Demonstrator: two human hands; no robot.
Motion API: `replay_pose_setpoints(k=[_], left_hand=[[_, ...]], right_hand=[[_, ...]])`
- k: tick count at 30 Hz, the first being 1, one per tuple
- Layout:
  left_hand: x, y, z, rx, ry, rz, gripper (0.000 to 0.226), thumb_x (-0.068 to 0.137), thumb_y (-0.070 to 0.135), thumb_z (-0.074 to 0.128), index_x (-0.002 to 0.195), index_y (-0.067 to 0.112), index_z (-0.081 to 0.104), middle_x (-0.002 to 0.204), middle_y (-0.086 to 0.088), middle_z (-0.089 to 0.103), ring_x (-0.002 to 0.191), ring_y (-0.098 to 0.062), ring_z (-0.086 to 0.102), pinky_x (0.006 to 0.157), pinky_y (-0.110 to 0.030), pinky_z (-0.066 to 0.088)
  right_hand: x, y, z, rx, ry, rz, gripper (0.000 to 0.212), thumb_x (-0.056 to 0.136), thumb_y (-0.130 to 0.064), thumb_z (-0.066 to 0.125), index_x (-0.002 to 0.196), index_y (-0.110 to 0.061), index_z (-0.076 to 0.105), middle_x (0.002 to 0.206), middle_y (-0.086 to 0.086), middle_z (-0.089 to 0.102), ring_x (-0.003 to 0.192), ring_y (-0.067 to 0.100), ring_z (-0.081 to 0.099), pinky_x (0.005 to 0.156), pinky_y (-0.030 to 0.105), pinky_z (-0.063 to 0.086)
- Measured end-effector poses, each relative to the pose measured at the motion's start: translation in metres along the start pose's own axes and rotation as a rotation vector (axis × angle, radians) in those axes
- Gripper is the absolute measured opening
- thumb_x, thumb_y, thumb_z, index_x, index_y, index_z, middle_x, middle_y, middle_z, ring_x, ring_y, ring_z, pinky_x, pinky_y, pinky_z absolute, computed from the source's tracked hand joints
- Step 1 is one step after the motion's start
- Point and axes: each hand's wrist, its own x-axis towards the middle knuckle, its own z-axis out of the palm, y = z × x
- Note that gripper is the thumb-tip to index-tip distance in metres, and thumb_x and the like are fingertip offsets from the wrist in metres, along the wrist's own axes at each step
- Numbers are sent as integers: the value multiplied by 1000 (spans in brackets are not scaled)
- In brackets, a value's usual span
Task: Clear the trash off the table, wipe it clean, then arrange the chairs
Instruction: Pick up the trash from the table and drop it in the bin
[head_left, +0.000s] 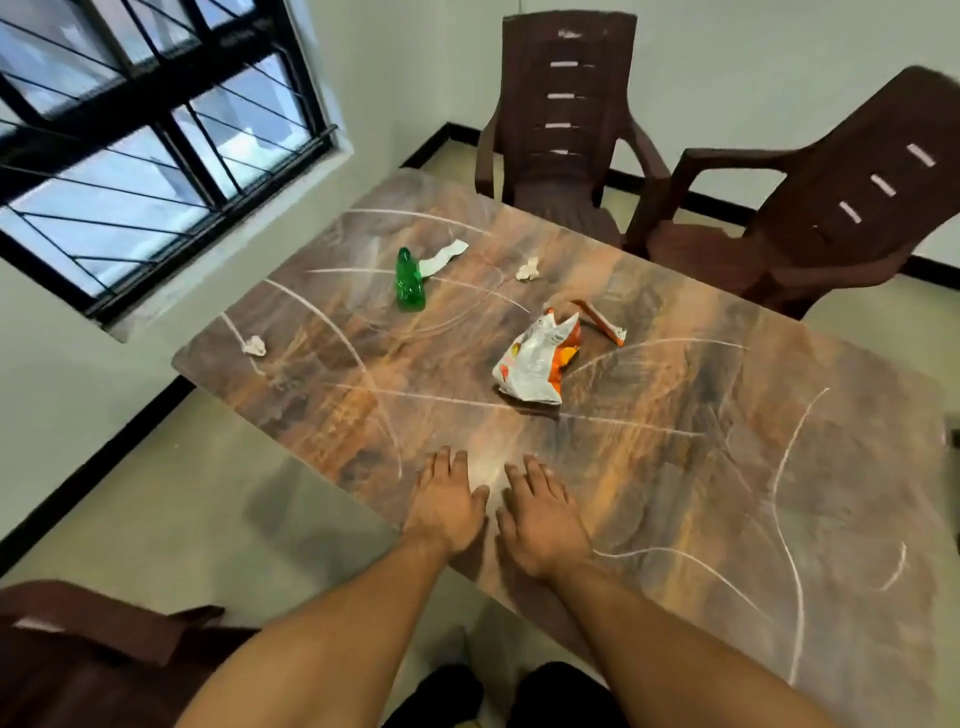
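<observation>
A brown wood-patterned table carries white chalk-like streaks and trash. A green plastic bottle lies on its far left part, with a white paper strip just behind it. A white and orange snack bag lies near the middle, and an orange wrapper strip is beside it. Crumpled paper balls lie at the back and at the left edge. My left hand and my right hand rest flat on the near edge, side by side, holding nothing.
Two brown plastic armchairs stand behind the table, one upright at the far end, one turned at an angle on the right. A third chair is at my lower left. A barred window fills the left wall.
</observation>
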Motion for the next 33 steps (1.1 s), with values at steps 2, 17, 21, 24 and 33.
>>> replay_pose_setpoints(k=[2, 17, 21, 24, 33], left_hand=[[12, -16, -9, 0, 0, -2, 67, 102, 48, 35, 155, 11, 20, 162, -17, 21, 150, -33, 20, 122, -45, 20], [125, -134, -115, -81, 151, -222, 67, 101, 46, 39, 153, 7, 23, 159, -20, 26, 145, -39, 27, 120, -47, 24], [171, -196, -135, -3, 173, -343, 65, 98, 49, 43, 145, 5, 36, 152, -25, 35, 140, -43, 33, 117, -49, 27], [198, -237, -149, -15, 167, -458, 66, 96, 48, 46, 147, 7, 34, 153, -27, 31, 138, -47, 32, 112, -54, 34], [253, -279, -165, -50, 72, -411, 45, 92, 6, 46, 136, 2, 46, 140, -22, 38, 126, -40, 45, 100, -48, 47]], right_hand=[[14, -14, -2, -6, 5, -3, 64, 100, -46, 32, 157, -26, 13, 166, 5, 7, 152, 25, 10, 121, 45, 13], [170, -128, -27, -66, -19, -149, 60, 102, -47, 30, 157, -27, 15, 167, 5, 6, 151, 26, 11, 122, 46, 13], [218, -170, -16, -55, -6, -120, 58, 102, -43, 30, 156, -24, 18, 166, 6, 8, 152, 26, 11, 122, 45, 13], [242, -195, -8, -58, -12, -113, 57, 101, -41, 30, 155, -23, 23, 165, 7, 13, 151, 27, 14, 121, 45, 14], [310, -198, -31, -117, 89, -24, 56, 101, -38, 32, 154, -26, 20, 164, 12, 13, 149, 33, 15, 122, 49, 15]])
